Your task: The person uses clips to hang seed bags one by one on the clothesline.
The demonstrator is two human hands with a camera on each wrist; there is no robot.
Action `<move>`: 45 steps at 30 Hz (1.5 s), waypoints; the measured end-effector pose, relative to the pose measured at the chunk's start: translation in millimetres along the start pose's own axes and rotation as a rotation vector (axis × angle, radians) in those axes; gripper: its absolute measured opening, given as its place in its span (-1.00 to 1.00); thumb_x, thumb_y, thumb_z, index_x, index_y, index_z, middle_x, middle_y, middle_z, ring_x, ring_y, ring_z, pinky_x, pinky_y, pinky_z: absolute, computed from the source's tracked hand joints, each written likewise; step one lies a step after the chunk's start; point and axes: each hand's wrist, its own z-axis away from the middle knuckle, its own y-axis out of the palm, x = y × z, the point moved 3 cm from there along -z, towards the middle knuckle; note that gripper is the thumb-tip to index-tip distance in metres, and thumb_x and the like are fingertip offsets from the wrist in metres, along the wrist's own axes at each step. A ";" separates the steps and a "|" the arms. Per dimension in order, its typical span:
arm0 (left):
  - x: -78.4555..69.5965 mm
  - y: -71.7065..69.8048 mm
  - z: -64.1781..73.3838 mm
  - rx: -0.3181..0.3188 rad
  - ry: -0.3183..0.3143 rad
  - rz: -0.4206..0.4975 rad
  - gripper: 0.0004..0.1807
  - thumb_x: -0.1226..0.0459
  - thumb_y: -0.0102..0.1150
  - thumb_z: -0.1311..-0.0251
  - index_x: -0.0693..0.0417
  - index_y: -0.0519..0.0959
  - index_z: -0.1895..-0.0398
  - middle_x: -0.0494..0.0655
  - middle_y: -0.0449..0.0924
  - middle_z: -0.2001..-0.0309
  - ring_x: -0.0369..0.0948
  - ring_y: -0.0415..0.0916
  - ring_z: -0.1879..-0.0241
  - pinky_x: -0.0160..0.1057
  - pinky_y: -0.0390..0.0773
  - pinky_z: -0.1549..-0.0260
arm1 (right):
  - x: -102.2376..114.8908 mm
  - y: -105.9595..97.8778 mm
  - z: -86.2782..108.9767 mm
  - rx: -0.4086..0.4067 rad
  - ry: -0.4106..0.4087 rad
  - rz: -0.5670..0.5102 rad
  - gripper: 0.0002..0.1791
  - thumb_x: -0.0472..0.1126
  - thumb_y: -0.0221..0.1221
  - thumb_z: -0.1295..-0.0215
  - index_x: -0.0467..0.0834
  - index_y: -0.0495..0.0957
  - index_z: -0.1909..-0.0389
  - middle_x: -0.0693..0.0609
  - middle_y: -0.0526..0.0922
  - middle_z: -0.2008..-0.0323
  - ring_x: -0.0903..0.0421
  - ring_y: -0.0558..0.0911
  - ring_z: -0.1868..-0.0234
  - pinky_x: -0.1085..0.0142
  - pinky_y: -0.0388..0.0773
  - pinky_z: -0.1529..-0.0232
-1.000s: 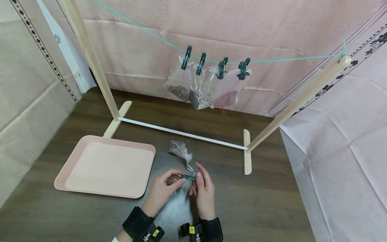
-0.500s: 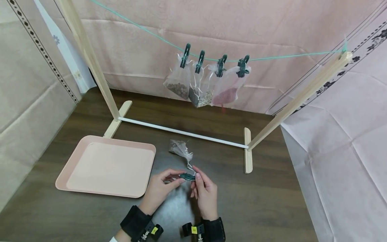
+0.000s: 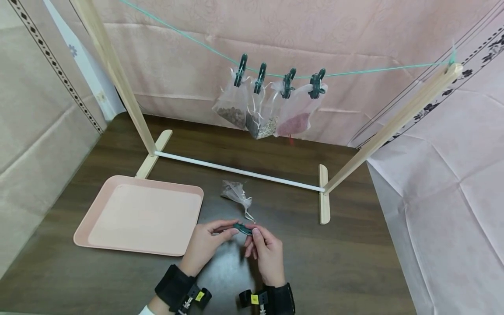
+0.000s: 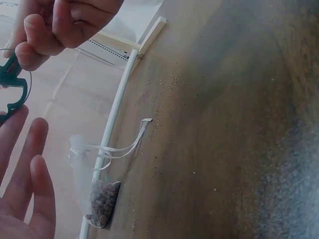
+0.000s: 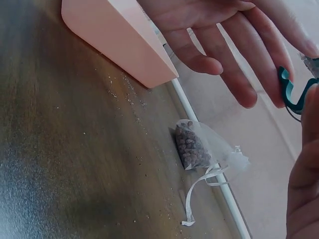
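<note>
A dark green clothespin point(image 3: 243, 229) is held between both hands. My left hand point(image 3: 206, 243) pinches its left end between thumb and index finger. At the other end, my right hand point(image 3: 267, 253) grips it with thumb and fingertips. Part of the green clip point(image 4: 14, 85) also shows in the left wrist view, at the left edge. Just beyond the hands a small sheer drawstring bag point(image 3: 235, 191) lies on the table, its white cords trailing toward the fingers. The right wrist view shows brown pebble-like bits inside this bag point(image 5: 192, 149).
A pink tray point(image 3: 189, 192) sits left of the hands. Behind the bag stands a wooden frame with a white crossbar point(image 3: 236, 172) and a teal line point(image 3: 374, 70). Several filled sheer bags point(image 3: 293, 124) hang from it by green clothespins point(image 3: 288, 83). Tiny crumbs dot the table.
The clothespin has tilted and shifted slightly in the fingers. My right index finger has lowered from its raised position to the clip. The bag lies where it was.
</note>
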 end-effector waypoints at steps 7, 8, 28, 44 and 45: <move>-0.5 2.5 -2.6 -0.011 -0.034 0.025 -0.65 -0.15 0.22 0.13 -0.32 0.63 0.24 -0.38 0.61 0.26 -0.38 0.54 0.25 -0.33 0.51 0.35 | -2.2 -3.3 0.3 0.013 0.024 -0.025 -0.70 -0.16 -0.07 -0.34 -0.26 0.52 0.13 -0.19 0.50 0.53 0.07 0.50 0.67 0.25 0.46 0.62; -0.5 2.7 -2.9 -0.015 -0.035 0.019 -0.65 -0.15 0.22 0.13 -0.32 0.63 0.25 -0.38 0.60 0.26 -0.38 0.54 0.25 -0.32 0.51 0.35 | -2.8 -3.7 0.2 0.017 0.021 -0.030 -0.70 -0.16 -0.07 -0.34 -0.26 0.52 0.13 -0.20 0.50 0.53 0.07 0.51 0.67 0.24 0.46 0.62; -15.1 15.9 -24.7 0.087 0.145 -0.191 -0.58 -0.16 -0.02 -0.10 -0.26 0.50 0.03 -0.44 0.52 0.20 -0.42 0.45 0.21 -0.25 0.47 0.26 | -38.7 -21.6 -2.9 -0.195 0.032 -0.109 -0.70 -0.08 -0.05 -0.32 -0.18 0.53 0.14 -0.18 0.47 0.54 0.03 0.49 0.68 0.28 0.46 0.63; -6.6 22.1 -47.6 -0.082 0.224 -0.495 -0.46 0.06 0.19 -0.05 -0.15 0.36 -0.15 -0.16 0.34 -0.06 -0.19 0.30 0.00 -0.15 0.39 0.16 | -40.3 -37.6 1.5 -0.281 0.026 -0.127 -0.69 -0.09 -0.05 -0.32 -0.21 0.51 0.14 -0.19 0.45 0.53 0.06 0.45 0.67 0.30 0.44 0.64; -6.1 22.5 -49.3 -0.088 0.245 -0.536 -0.45 0.08 0.21 -0.03 -0.13 0.36 -0.15 -0.13 0.31 -0.09 -0.15 0.24 -0.05 -0.12 0.36 0.12 | -40.0 -38.2 1.9 -0.283 0.025 -0.126 -0.69 -0.08 -0.05 -0.32 -0.21 0.51 0.14 -0.20 0.45 0.53 0.06 0.45 0.67 0.30 0.44 0.64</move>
